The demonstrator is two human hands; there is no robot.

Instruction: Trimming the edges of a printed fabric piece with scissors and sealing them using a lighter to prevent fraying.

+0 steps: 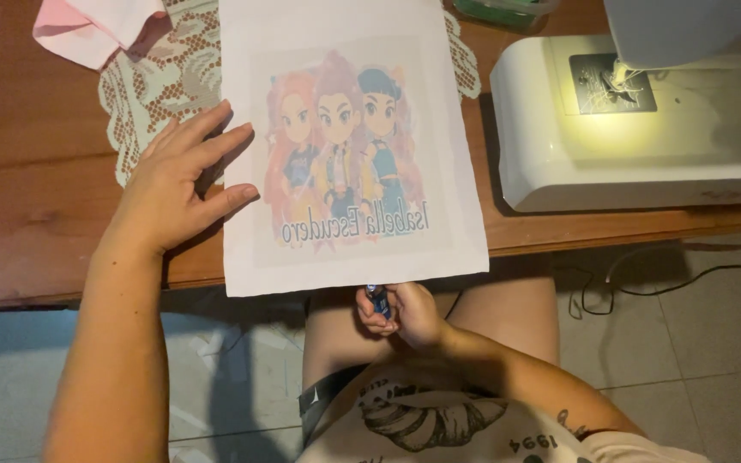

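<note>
On table: printed sheet (349,146) | left hand (173,184) fingers (231,137) touching its edge

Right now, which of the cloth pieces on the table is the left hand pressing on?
The left hand presses the white printed sheet, the one bearing three cartoon figures. The lace doily lies beneath it, and the pink cloth sits untouched at the far edge.

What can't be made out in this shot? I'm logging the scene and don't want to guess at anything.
All in the head view:
- The small blue object in the right hand: mostly wrapped by the fingers, so its kind is unclear.
- The sewing machine: its upper body and right end run off the frame edges.
- The lace doily: largely covered by the printed white sheet, which the left hand touches.
- The pink cloth: cut off by the top edge.
</note>
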